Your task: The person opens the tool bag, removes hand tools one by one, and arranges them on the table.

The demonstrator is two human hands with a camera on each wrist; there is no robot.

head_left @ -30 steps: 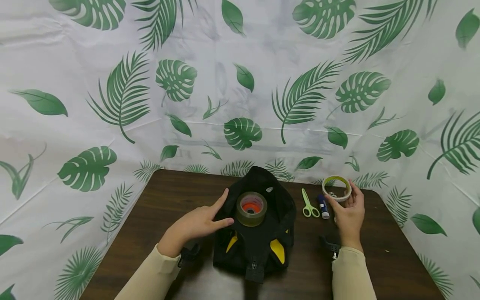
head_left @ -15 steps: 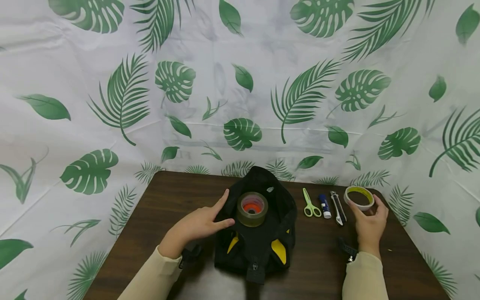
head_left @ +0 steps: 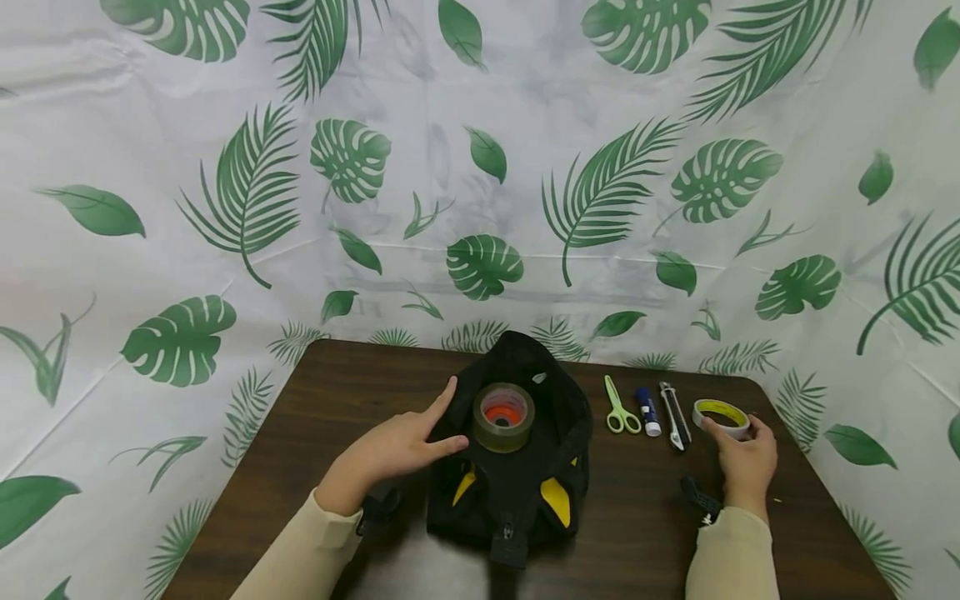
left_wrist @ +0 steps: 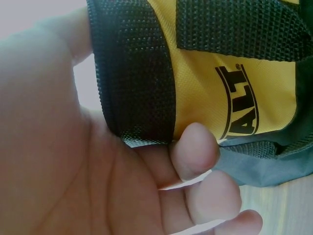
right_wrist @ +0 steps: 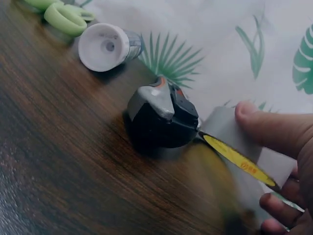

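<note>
A black and yellow tool bag [head_left: 506, 492] stands in the middle of the table, its mouth open. My left hand [head_left: 386, 458] holds the bag's left rim; in the left wrist view the black rim band [left_wrist: 137, 73] passes between thumb and fingers [left_wrist: 195, 152]. A brown roll of packing tape [head_left: 498, 439] sits in the mouth of the bag. At the right, my right hand [head_left: 750, 462] grips a white roll of tape with a yellow inner face [head_left: 722, 407], low at the table. In the right wrist view that roll [right_wrist: 239, 161] stands on edge beside the utility knife [right_wrist: 159, 117].
Between bag and tape, green scissors [head_left: 621, 412], a blue and white glue stick [head_left: 648, 412] and the knife [head_left: 675, 417] lie in a row on the dark wooden table [head_left: 360, 375]. A leaf-patterned curtain [head_left: 420, 167] hangs behind the table.
My right hand has carried the white tape roll rightward past the knife, then lowered it toward the table, uncovering the knife. My left hand and the bag have stayed put.
</note>
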